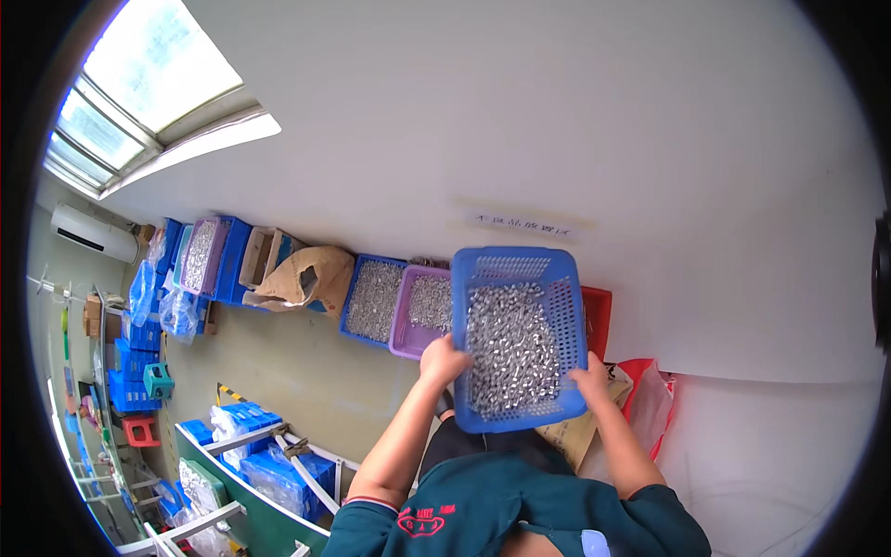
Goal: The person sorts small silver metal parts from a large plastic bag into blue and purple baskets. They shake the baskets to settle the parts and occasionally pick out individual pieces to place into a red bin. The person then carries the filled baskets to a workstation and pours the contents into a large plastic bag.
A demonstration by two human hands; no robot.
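Both hands hold a blue basket [520, 269] full of small silver metal parts [510, 348] up in front of the person: the left hand [443, 359] has its grip closed on the basket's left edge, the right hand [591, 380] on its near right corner. Below it, along the wall, a purple bin [406, 339] and a blue bin [351, 320] of the same parts sit on the floor.
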